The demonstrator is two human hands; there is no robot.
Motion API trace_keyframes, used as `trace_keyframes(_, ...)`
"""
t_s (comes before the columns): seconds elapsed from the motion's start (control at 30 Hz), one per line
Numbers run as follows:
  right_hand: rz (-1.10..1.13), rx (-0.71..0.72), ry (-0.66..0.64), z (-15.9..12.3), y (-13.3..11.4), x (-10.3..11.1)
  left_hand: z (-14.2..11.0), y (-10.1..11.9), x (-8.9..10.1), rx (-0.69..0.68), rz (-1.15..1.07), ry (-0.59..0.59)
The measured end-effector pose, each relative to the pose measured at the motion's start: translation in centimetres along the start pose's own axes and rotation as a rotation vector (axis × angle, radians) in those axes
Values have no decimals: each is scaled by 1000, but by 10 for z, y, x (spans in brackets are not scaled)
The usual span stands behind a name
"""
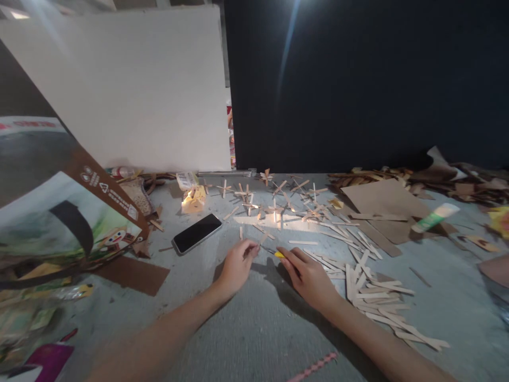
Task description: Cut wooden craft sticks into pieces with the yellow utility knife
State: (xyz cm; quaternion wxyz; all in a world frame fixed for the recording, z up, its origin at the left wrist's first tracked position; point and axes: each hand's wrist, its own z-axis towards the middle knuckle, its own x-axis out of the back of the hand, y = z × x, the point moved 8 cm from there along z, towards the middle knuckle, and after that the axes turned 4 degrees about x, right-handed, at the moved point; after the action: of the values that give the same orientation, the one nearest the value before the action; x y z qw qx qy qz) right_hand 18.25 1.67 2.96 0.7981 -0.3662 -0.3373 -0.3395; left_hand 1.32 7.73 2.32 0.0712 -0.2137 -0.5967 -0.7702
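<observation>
Head view: left hand point(238, 265), fingers pinched, hold unclear; right hand point(310, 276), closed round yellow-handled tool point(279, 255), its tip near the left fingertips. Worktop point(238, 339): phone point(198, 233), left; loose sticks point(382, 302), right; crossed sticks point(274, 207), beyond hands.

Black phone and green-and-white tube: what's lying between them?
In the head view, between the phone and the tube lie scattered wooden sticks, some of them crossed, then brown cardboard nearest the tube.
</observation>
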Motion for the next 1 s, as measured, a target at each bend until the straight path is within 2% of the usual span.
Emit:
trace_keyframes(0.13,-246,27,-126,-1,-6,-7,1,2,4,-71,143,46)
trace_keyframes(0.23,-387,6,-276,-2,-11,-14,3,0,7,-65,222,64)
trace_keyframes(0.4,-453,-26,-466,-4,-17,-22,7,-8,9,-25,237,63)
trace_keyframes(0.53,-408,-81,-510,-3,-19,-24,7,-14,8,5,177,66)
trace_keyframes(0.77,-331,-135,-438,1,-35,-21,7,-17,8,20,151,79)
trace_keyframes(1.0,-374,-202,-526,-2,-35,-29,5,-11,7,-16,232,86)
